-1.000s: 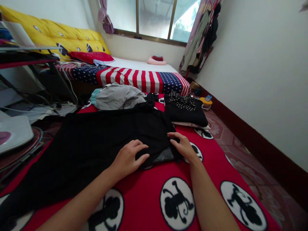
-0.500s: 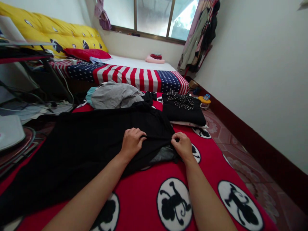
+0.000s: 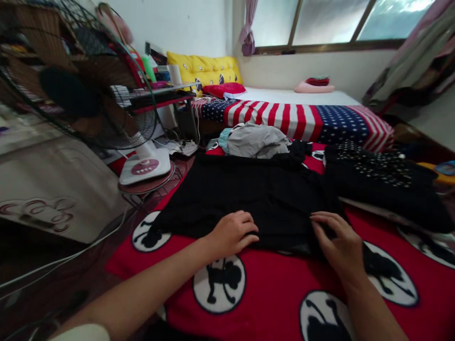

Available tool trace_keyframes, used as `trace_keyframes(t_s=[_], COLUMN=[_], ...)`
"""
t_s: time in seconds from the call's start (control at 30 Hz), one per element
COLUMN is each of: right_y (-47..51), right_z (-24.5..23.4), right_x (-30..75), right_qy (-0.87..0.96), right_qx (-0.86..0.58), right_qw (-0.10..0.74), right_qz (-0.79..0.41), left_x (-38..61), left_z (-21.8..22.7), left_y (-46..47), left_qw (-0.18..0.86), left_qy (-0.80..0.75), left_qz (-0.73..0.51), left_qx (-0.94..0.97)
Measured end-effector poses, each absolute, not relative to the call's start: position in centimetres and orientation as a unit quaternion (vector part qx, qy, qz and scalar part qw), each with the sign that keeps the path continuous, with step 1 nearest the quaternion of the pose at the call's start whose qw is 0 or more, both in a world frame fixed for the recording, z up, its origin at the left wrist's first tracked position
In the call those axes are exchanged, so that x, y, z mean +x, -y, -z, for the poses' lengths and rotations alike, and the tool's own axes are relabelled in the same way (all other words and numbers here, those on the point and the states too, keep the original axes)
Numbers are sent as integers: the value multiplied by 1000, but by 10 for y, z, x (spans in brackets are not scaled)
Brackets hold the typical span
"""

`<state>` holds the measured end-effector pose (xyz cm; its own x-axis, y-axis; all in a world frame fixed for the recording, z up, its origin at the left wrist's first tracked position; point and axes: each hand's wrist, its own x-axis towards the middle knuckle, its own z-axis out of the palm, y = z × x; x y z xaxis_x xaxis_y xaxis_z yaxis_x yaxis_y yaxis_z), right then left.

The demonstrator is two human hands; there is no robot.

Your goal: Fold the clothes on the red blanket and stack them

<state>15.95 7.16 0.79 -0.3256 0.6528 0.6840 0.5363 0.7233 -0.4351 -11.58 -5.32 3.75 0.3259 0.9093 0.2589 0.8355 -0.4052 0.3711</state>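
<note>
A black garment [image 3: 249, 194] lies spread on a red blanket [image 3: 270, 293] printed with black-and-white round figures. My left hand [image 3: 232, 232] rests flat on the garment's near edge, fingers stretched out. My right hand [image 3: 337, 244] lies on the garment's right near corner, fingers extended and pressing the cloth down. Neither hand grips anything.
A folded black studded garment [image 3: 377, 182] lies at the right, a grey garment [image 3: 258, 139] behind. A fan [image 3: 88, 80] on a white base [image 3: 145, 166] stands at the left, with cables on the floor. A stars-and-stripes mattress [image 3: 295, 113] and yellow cushion [image 3: 202, 71] lie beyond.
My view has swung left, bringing the fan into sight. Both hands let go of the pinched black cloth and now lie flat on it.
</note>
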Motion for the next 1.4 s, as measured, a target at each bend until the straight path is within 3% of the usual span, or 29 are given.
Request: trace_keyframes(t_s=[0.2, 0.4, 0.6, 0.83, 1.0, 1.1, 1.23, 1.4], right_y=[-41, -13, 7, 8, 9, 8, 5, 4], right_z=[-16, -19, -14, -21, -16, -12, -10, -9], right_x=[100, 50, 13, 6, 12, 18, 23, 22], right_qy=[861, 905, 941, 916, 928, 918, 898, 901], right_qx=[-249, -178, -200, -177, -183, -194, -211, -216], right_qw=[409, 325, 240, 326, 269, 278, 314, 304], right_qz=[-173, -207, -131, -151, -181, -204, -223, -221], left_x=[-183, -268, -305, -320, -325, -323, -320, -311], left_z=[-51, -47, -50, -61, -51, -51, -55, -45], left_y=[105, 103, 89, 59, 46, 60, 96, 125], left_qw=[84, -62, 61, 165, 213, 214, 169, 191], left_qy=[-627, -785, -776, -751, -752, -763, -813, -834], left_qz=[-170, -220, -231, -355, -411, -431, -380, -308], left_qx=[755, 575, 584, 531, 469, 433, 408, 416])
